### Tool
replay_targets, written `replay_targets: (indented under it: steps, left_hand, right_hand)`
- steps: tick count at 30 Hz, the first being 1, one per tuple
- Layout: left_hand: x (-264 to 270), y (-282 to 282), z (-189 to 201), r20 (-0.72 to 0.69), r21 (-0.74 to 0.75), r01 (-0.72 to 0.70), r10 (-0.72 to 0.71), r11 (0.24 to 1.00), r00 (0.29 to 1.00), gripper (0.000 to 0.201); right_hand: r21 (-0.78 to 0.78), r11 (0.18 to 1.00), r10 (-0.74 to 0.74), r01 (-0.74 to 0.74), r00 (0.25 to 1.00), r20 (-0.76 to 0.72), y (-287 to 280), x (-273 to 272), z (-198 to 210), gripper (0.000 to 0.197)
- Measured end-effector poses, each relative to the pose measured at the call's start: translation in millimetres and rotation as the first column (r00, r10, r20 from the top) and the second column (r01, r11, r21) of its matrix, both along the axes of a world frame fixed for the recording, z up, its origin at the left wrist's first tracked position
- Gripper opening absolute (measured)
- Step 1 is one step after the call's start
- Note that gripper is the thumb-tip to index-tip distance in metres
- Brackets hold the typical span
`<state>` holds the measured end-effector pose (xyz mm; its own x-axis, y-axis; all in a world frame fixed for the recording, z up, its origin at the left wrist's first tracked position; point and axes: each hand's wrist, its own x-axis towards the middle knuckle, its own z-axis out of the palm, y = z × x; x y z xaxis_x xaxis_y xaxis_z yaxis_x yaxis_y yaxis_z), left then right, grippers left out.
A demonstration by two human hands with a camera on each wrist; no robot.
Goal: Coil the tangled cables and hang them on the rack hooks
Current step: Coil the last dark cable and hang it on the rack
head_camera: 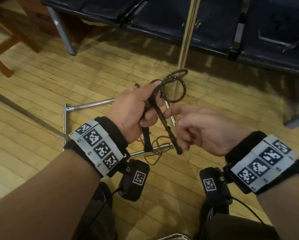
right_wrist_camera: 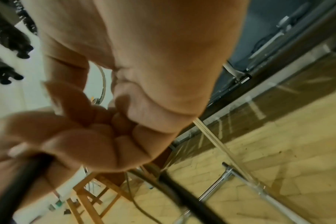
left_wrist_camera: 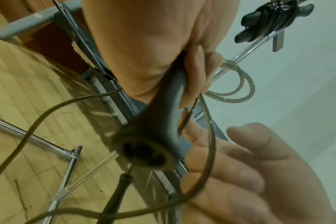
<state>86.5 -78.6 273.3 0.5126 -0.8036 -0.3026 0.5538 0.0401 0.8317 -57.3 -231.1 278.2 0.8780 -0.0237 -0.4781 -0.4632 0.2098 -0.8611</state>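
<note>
The left hand (head_camera: 136, 110) is gripping the cable (head_camera: 173, 87) loops, its fingers clamped; the right hand (head_camera: 202, 130), fingers loosely curled, is touching the strand. The cable seems light and springy, best held where the loops are crossing.

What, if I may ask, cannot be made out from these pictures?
- Right hand: whether it touches the cable; head view hides its curled fingers, right wrist view is blurred.
- Rack hooks: cut off by the head view's top edge.
- Plug: blurred in the left wrist view.
</note>
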Motion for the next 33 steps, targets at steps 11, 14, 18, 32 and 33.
replay_targets:
  steps: [11, 14, 18, 32, 33]
  left_hand:
    - [8.4, 1.3, -1.1, -0.138, 0.030, -0.117, 0.120, 0.993, 0.983, 0.034]
    - [9.4, 1.6, -2.0, -0.126, 0.017, -0.112, 0.113, 0.994, 0.985, 0.031]
    - [9.6, 3.6, -5.7, 0.038, 0.065, -0.064, 0.062, 0.996, 0.997, 0.023]
    - [12.7, 4.9, -6.0, 0.044, 0.004, 0.002, -0.002, 1.000, 0.999, 0.027]
    - [18.4, 7.6, -3.7, -0.028, -0.038, -0.039, 0.038, 0.999, 0.999, 0.027]
  right_hand:
    - [-0.738, 0.671, 0.029, 0.072, 0.992, 0.123, 8.1, 1.1, -11.2, 0.017]
    - [-0.826, 0.556, 0.066, 0.096, 0.985, 0.159, 12.7, 0.2, -13.0, 0.020]
    - [-0.809, 0.546, 0.009, 0.217, 0.964, 0.264, 10.6, -0.2, -11.1, 0.015]
    - [-0.606, 0.784, 0.000, 0.136, 0.976, 0.218, 2.0, -4.9, -1.5, 0.036]
    - [-0.623, 0.776, 0.027, 0.096, 0.982, 0.185, -1.1, -6.4, -1.5, 0.039]
